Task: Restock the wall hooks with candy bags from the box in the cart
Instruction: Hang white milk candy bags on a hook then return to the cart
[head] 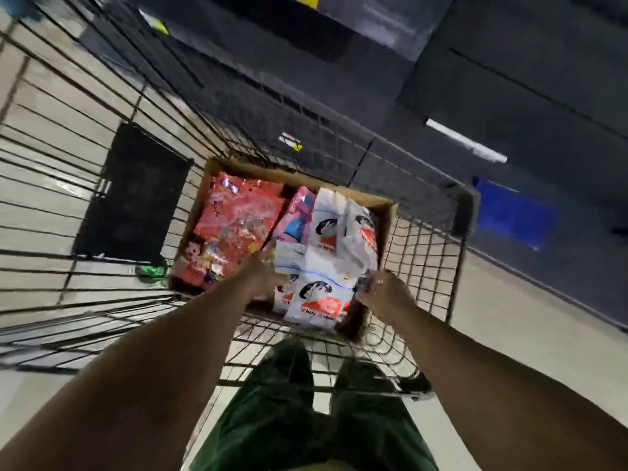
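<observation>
Both hands reach down into the cardboard box (217,171) in the wire cart (424,253). The left hand (261,277) grips the left edge of the nearest white candy bag (316,300), and the right hand (380,290) pinches its right edge — the bag lies between them. Just beyond the hands lie more white bags (339,226). Red candy bags (234,226) fill the box beyond the left hand. The view is blurred.
</observation>
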### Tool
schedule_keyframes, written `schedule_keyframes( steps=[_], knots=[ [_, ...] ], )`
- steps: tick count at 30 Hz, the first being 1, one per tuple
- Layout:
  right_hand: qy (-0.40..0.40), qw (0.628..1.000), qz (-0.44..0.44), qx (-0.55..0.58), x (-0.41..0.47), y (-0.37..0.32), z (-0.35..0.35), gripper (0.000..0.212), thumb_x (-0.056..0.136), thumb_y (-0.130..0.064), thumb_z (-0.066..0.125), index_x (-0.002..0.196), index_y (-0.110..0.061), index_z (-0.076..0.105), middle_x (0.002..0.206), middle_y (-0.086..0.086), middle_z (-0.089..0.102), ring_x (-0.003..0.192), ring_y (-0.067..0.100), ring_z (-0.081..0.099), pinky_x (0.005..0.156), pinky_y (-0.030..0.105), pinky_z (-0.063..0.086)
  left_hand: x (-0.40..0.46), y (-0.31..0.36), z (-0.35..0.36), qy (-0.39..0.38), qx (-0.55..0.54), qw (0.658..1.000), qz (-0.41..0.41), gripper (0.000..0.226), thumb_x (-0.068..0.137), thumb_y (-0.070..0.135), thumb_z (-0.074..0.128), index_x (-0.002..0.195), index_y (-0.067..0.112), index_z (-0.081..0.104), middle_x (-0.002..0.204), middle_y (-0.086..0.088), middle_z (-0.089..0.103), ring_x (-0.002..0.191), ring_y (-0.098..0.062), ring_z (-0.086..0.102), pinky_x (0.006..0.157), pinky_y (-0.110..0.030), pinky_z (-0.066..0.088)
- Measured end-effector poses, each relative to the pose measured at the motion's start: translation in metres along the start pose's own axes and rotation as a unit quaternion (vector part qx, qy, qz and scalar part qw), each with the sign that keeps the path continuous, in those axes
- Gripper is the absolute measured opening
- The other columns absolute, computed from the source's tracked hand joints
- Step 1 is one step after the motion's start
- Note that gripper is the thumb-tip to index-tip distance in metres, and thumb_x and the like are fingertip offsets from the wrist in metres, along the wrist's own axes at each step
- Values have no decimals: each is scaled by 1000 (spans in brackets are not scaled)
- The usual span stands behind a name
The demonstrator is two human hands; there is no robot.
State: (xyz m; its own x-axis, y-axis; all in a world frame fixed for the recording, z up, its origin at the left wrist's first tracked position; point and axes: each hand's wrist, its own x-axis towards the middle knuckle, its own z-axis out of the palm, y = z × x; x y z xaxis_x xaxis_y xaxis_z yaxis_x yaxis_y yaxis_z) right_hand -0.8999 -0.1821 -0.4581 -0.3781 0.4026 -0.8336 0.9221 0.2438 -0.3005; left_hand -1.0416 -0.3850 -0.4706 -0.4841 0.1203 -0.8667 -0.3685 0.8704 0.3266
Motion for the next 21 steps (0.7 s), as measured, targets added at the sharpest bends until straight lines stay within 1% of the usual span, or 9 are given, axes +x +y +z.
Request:
schedule_keyframes(
  steps=[3,6,7,9,11,13,17,19,21],
  knots=[
    [17,996,43,79,13,8,28,44,70,-20,81,108,-18,59,90,-4,67,89,19,63,69,24,44,16,-9,11,-20,4,1000,9,68,82,13,82,143,14,51,127,-17,65,113,-36,65,96,-47,55],
    [44,984,76,153,35,21,52,76,49,-47,80,115,-15,62,105,2,71,96,23,67,78,33,53,25,-15,20,-32,-3,999,19,51,84,14,80,131,11,62,115,-8,68,103,-23,63,86,-30,48],
    [50,979,82,181,36,18,57,76,50,-46,81,117,-15,63,107,5,71,97,25,67,80,36,55,30,-18,23,-26,-12,999,13,45,85,15,79,128,10,65,115,-8,68,103,-23,63,85,-29,47],
    [42,964,95,243,40,12,63,59,64,-25,85,117,-12,64,107,8,72,96,28,69,78,37,57,39,-22,28,-12,-56,998,6,37,88,16,76,124,11,68,117,-11,70,107,-27,66,89,-34,51],
    [44,951,105,288,38,4,65,52,70,-13,82,118,-9,62,106,10,72,93,28,71,74,35,58,40,-22,29,-13,-69,997,16,34,93,16,70,126,12,67,116,-7,68,107,-22,63,88,-31,47],
    [51,938,99,328,37,-1,67,47,74,-16,80,116,-9,62,105,10,71,89,25,70,75,36,59,43,-23,31,-12,-77,997,14,35,97,19,65,132,16,63,119,-5,65,109,-19,60,93,-29,47],
    [18,925,119,360,25,-8,64,31,89,-30,71,113,-13,63,100,10,70,89,27,70,83,45,60,37,-14,27,-42,-92,994,34,24,101,31,57,123,26,65,114,-6,66,112,-32,62,99,-48,53],
    [13,928,111,356,17,-10,60,28,86,-43,69,100,-19,66,99,10,72,89,29,72,84,52,59,31,-6,22,-49,-116,990,56,19,99,32,59,118,31,64,114,-3,68,109,-29,63,93,-43,54],
    [16,927,98,362,7,-15,51,22,87,-45,67,92,-23,64,98,12,72,89,31,72,83,53,59,24,4,14,-60,-121,989,67,34,98,37,60,130,25,60,112,-10,68,103,-27,62,83,-35,52]
  ],
)
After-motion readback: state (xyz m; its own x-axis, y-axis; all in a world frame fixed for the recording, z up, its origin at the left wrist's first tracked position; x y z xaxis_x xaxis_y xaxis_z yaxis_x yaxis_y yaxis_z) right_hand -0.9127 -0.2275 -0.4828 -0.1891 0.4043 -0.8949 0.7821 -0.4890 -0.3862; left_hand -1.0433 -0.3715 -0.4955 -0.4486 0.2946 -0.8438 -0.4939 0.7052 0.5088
